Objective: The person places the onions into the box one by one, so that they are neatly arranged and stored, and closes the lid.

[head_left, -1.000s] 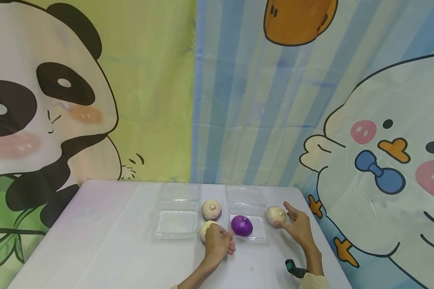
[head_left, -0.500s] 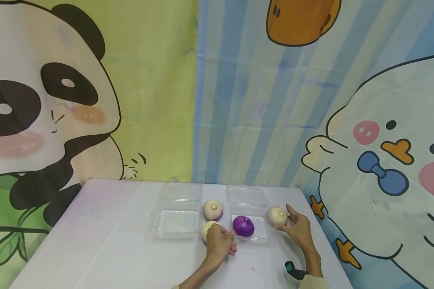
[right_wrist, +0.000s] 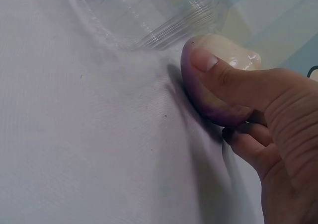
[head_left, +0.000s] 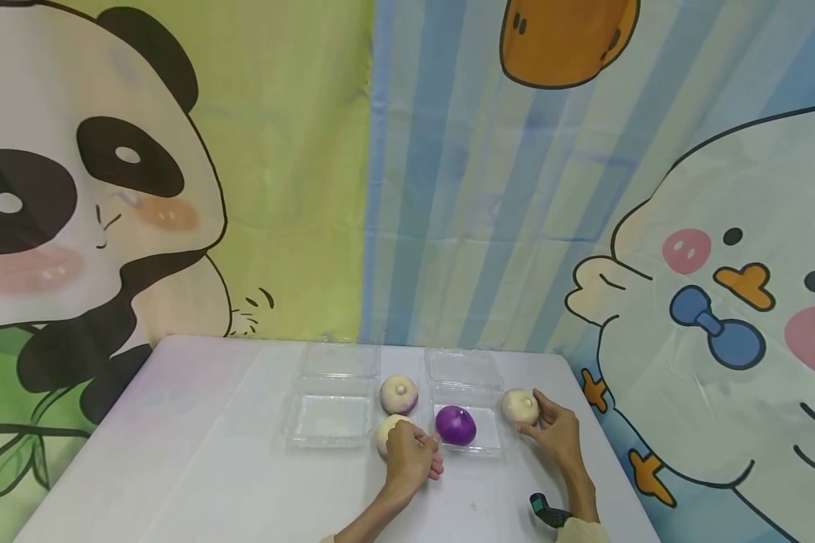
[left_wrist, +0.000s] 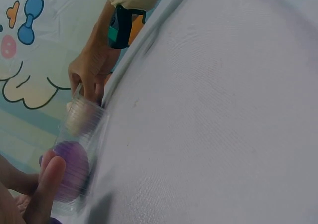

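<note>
In the head view my left hand [head_left: 410,455] has curled fingers on a round white vegetable [head_left: 384,433], turnip-like, and covers much of it. My right hand [head_left: 558,435] holds a similar turnip [head_left: 519,406] at the right, white with a nub on top. The right wrist view shows this turnip [right_wrist: 218,90] with a purple underside close to the table, my thumb [right_wrist: 213,67] lying across its side. A glossy purple one [head_left: 456,426] sits in the right clear plastic box [head_left: 487,440], between my hands. Another white one [head_left: 399,394] stands behind my left hand.
A second clear plastic box [head_left: 331,441] lies with its lid opened back at the left of the turnips. Both boxes rest on the white table [head_left: 197,452]. Behind it hangs a cartoon-printed curtain [head_left: 435,188]. A dark device [head_left: 548,513] is strapped to my right wrist.
My right hand's fingers have shifted slightly on the right-hand turnip. The left hand and the other turnips stay in place; the head view has swung only a little.
</note>
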`<state>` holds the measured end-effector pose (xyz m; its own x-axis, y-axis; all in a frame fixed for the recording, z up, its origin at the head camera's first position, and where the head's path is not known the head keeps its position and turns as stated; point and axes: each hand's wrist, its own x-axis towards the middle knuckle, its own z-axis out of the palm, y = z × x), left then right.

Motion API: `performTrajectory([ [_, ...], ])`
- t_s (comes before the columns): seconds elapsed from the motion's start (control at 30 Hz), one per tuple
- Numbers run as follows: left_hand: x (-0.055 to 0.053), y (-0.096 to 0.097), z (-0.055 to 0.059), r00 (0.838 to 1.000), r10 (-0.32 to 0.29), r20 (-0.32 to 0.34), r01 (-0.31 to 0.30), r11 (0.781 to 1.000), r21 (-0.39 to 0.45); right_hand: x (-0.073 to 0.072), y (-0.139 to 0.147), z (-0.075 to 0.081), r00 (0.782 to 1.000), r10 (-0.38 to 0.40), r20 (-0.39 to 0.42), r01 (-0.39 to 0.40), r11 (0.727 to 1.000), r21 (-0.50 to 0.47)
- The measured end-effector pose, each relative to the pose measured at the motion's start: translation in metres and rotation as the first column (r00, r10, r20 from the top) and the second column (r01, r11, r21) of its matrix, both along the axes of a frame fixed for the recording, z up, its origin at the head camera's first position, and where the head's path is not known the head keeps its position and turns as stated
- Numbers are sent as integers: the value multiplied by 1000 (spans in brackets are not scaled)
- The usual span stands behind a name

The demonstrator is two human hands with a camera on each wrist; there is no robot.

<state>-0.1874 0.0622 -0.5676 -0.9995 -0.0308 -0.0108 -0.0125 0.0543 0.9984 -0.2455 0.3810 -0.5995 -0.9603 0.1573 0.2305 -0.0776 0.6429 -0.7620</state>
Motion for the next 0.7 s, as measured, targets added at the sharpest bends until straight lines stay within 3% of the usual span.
performTrajectory([
  [0.37, 1, -1, 0, 1000, 5, -13, -5, 1000, 9, -5, -2, -4, 1000, 0, -10, -1, 997, -79],
  [0.7, 1, 0, -1, 1000, -6, -5, 6, 1000, 29, 0, -1, -3, 1000, 0, 26, 3, 994, -112],
])
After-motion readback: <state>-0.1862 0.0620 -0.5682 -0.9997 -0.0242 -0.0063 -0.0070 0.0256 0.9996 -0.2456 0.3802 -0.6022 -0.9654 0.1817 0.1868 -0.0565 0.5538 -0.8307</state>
